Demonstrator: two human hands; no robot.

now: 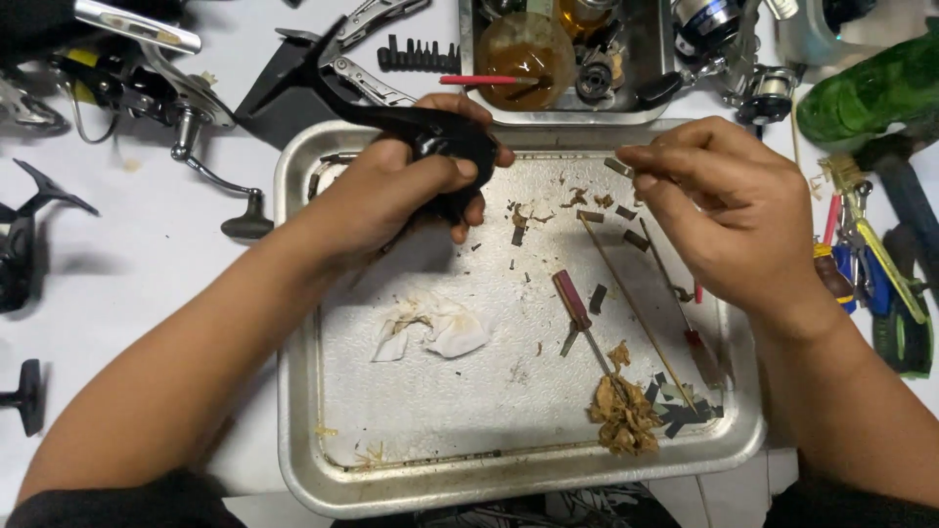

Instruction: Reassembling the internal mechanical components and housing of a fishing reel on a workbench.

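- Filling the centre of the frame, a metal tray (293, 411) bearing scraps and brown debris (623, 416).
- Left hand (396, 191), upper centre: fingers clamped around a black reel part (430, 132).
- Right hand (729, 205), upper right: fingertips pinched together; what they hold cannot be told.
- Crumpled tissue (435, 328), lower centre-left.
- Red-handled screwdriver (577, 308), centre.

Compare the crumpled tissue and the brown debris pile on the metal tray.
The crumpled tissue is white with light stains; the brown debris pile is tan and crumbly. The tissue is one piece lying left of centre; the pile is loose bits near the tray's lower right. Both lie untouched.
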